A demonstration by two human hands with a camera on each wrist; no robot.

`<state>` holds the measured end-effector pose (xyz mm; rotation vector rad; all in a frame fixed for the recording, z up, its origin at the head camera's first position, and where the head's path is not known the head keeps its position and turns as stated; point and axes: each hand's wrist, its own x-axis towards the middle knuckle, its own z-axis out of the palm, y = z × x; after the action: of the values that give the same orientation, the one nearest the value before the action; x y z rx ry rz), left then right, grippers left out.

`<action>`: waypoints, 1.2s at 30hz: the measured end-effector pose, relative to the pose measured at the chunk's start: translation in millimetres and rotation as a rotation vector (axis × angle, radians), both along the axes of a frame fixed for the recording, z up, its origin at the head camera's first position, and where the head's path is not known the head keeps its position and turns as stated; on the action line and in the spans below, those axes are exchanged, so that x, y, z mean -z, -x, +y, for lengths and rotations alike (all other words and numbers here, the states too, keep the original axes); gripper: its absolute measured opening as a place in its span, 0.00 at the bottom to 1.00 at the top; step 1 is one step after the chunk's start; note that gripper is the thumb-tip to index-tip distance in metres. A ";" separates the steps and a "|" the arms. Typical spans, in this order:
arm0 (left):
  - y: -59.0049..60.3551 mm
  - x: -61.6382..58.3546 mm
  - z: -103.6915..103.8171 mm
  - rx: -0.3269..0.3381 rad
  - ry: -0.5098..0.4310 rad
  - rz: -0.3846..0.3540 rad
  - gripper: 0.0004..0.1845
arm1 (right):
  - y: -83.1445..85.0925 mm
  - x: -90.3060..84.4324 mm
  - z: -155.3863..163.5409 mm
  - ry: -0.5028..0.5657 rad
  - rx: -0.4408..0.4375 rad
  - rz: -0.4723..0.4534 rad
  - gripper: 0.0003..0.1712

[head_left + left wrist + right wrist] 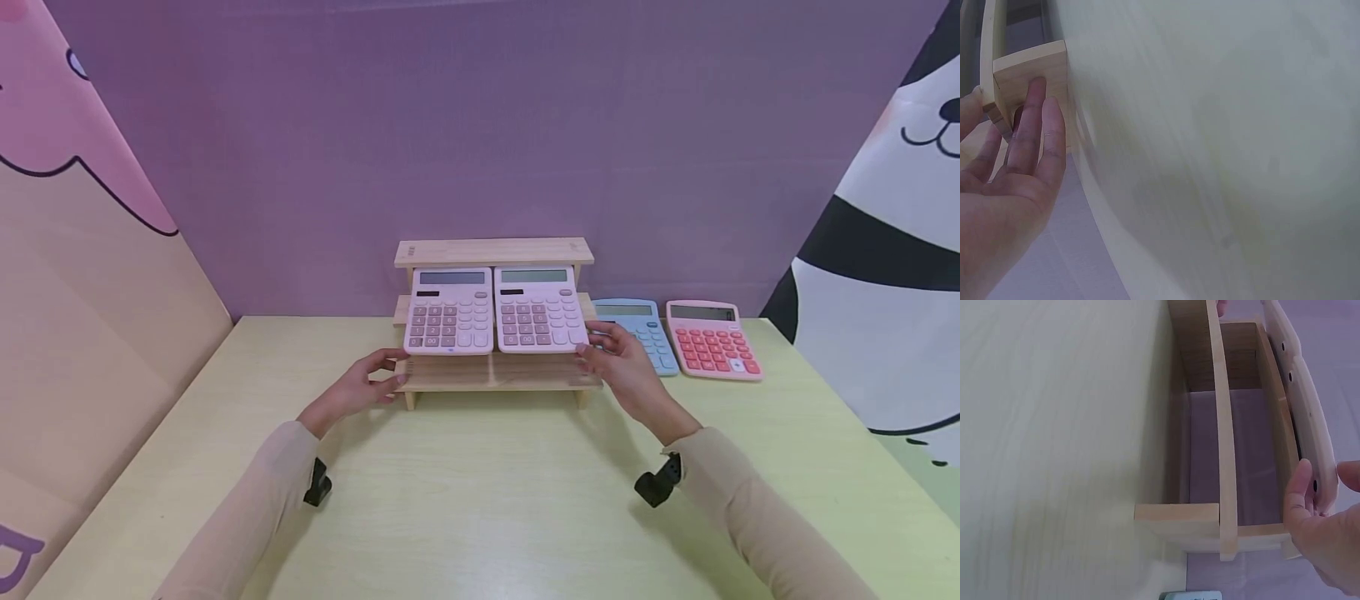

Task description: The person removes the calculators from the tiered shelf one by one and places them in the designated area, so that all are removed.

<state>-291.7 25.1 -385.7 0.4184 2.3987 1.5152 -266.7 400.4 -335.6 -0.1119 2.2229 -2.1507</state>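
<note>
Two pale pink calculators, the left one (449, 311) and the right one (542, 309), lean side by side on a tiered wooden shelf (495, 374). My right hand (628, 369) pinches the lower right corner of the right calculator, thumb on one face and fingers on the other. In the right wrist view, that calculator (1313, 434) stands along the middle board. At the shelf's left end, my left hand (354, 389) holds the lowest board. In the left wrist view, the thumb is on one side of the board (990, 59) and the fingers reach along the leg (1054, 65).
A blue calculator (654, 333) and a coral pink calculator (714, 342) lie to the right of the shelf, at the back of the pale table (480, 500). A purple backdrop (495, 125) rises behind, with printed panels at both sides.
</note>
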 end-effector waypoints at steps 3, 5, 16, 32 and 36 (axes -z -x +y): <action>0.3 0.2 -0.1 -0.003 -0.003 -0.008 0.26 | 0.7 0.0 -1.5 0.038 0.004 -0.013 0.29; 0.1 -0.3 -0.1 -0.004 -0.006 -0.010 0.26 | 1.2 0.1 -2.1 0.062 0.004 -0.018 0.30; -0.3 -0.9 -1.4 0.015 -0.016 -0.005 0.27 | -0.5 -0.9 -3.7 0.163 0.005 -0.027 0.29; -0.6 -0.6 -1.5 0.026 -0.018 0.011 0.27 | -4.4 1.5 -3.8 0.307 0.009 -0.044 0.29; 0.8 1.0 -2.4 0.023 -0.013 0.011 0.27 | -6.7 2.4 -3.0 0.329 0.003 -0.032 0.29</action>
<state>-292.5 22.7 -386.8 0.4571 2.3853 1.5239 -260.0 397.5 -338.0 -0.0842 1.8348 -2.4803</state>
